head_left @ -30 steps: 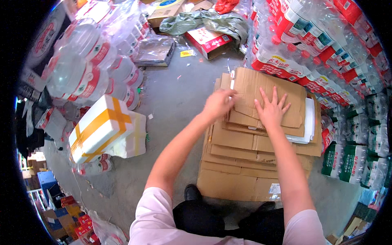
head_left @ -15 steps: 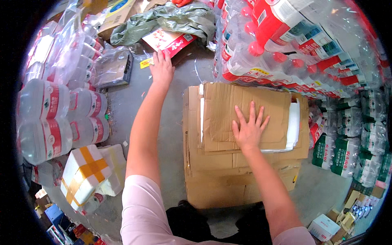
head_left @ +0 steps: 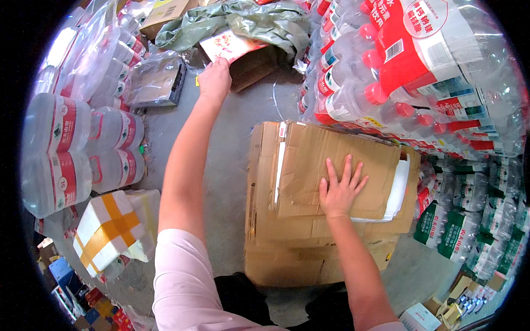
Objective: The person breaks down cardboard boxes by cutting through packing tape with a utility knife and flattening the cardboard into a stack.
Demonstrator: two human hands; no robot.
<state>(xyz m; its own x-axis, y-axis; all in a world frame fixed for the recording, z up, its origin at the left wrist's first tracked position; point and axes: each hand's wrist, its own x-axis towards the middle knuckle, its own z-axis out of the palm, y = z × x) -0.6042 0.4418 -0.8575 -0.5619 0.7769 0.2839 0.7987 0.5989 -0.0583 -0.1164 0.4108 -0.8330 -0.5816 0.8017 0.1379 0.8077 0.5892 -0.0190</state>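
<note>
The left hand (head_left: 214, 80) grips the near left edge of a red-and-white box (head_left: 232, 45), partly under a grey-green plastic sheet (head_left: 190, 27). The right hand (head_left: 339, 194) lies flat, fingers spread, on a stack of flattened cardboard (head_left: 306, 176), with a white sheet (head_left: 398, 190) jutting from its right side. Packs of clear bottles (head_left: 381, 102) crowd the right; a tape-crossed white foam box (head_left: 107, 234) sits at lower left.

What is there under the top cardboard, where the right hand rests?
Under the top cardboard, white pieces show at its left and right edges, and lower cardboard on the near side. Beneath its middle, everything is covered.
</note>
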